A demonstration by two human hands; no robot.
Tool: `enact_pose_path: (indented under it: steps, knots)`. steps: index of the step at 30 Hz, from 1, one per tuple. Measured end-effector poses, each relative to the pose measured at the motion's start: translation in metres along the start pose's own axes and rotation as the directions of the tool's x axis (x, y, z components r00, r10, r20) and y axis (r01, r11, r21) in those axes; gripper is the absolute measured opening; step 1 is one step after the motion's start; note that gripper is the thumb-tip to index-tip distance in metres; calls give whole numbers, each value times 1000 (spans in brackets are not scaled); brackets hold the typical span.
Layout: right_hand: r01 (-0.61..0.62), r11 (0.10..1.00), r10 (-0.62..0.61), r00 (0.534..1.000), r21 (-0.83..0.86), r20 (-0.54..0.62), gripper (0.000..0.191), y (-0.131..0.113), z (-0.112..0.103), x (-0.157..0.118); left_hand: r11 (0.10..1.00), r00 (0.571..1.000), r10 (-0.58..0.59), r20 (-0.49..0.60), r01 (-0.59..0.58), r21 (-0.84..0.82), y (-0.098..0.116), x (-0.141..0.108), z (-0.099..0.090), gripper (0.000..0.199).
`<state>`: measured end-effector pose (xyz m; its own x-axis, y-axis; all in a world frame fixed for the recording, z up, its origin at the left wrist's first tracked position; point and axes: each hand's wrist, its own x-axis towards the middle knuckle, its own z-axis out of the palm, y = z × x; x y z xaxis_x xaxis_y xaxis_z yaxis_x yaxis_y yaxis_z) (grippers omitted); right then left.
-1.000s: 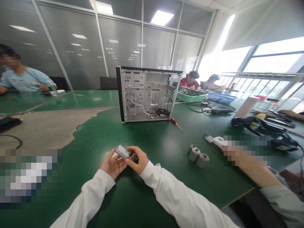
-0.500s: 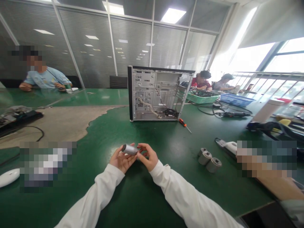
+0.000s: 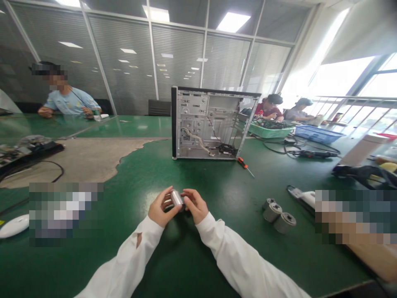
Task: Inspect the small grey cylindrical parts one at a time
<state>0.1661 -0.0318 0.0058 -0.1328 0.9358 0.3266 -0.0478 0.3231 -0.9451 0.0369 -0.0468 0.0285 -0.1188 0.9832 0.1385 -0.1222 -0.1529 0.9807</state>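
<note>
A small silver metal cylinder point(image 3: 176, 198) is held between my two hands above the green table. My left hand point(image 3: 161, 207) grips its left side, with the thumb along its lower edge. The fingers of my right hand point(image 3: 195, 204) pinch at the cylinder's right side, by a dark part that is too small to make out. Several similar grey metal cylinders point(image 3: 284, 222) stand grouped on the table to the right. Beyond my hands an open computer case point(image 3: 214, 124) stands upright, and an orange-handled screwdriver point(image 3: 242, 162) lies at its lower right corner.
Green point(image 3: 271, 130) and blue point(image 3: 319, 133) baskets stand at the back right, near cables and a power tool point(image 3: 319, 154). A white mouse point(image 3: 15, 226) lies at the left. One person point(image 3: 70, 102) sits across the table; others sit at the back right.
The cylinder has turned from lying nearly level on my left palm to a steeper tilt. My left fingers have closed round it. The view has shifted slightly left.
</note>
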Motion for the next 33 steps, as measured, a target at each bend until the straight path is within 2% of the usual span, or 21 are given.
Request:
enact_pose_path:
  steps: [2,5,9,13,15,17,19,23,24,25,28,33]
  knots:
    - [-13,1000,13,1000,3,0,26,1,0,0,988,993,117,-14,-115,106,6,-6,5,67]
    - [-15,1000,15,1000,-2,22,28,2,1,-1,937,969,243,45,-247,246,15,-11,7,70]
    - [-55,997,52,997,47,60,36,4,5,-2,803,921,355,163,-390,450,15,-10,3,68]
    - [-203,952,185,978,227,98,39,5,7,0,748,884,401,240,-468,471,12,-4,-5,55]
    - [-272,905,249,962,328,111,40,4,7,0,733,853,402,334,-518,441,12,-1,-7,47]
    - [-318,856,294,948,408,122,42,0,8,0,676,792,416,448,-598,430,10,1,-9,40]
    - [-360,807,335,932,468,138,44,-4,9,0,581,710,467,527,-696,423,7,3,-9,37]
    - [-419,726,404,902,545,155,46,-11,7,-1,239,456,599,659,-887,396,0,6,-7,48]
    - [-424,716,412,898,555,155,46,-12,7,-1,152,402,609,683,-905,397,-1,6,-7,52]
    - [-428,709,416,896,560,157,46,-12,6,-1,82,366,613,700,-911,405,-1,6,-6,55]
    - [-429,689,422,893,584,158,46,-13,6,-1,-15,326,616,717,-905,425,0,6,-5,57]
    - [-425,646,425,890,634,164,44,-15,7,-1,-26,326,616,717,-902,432,-2,7,-4,57]
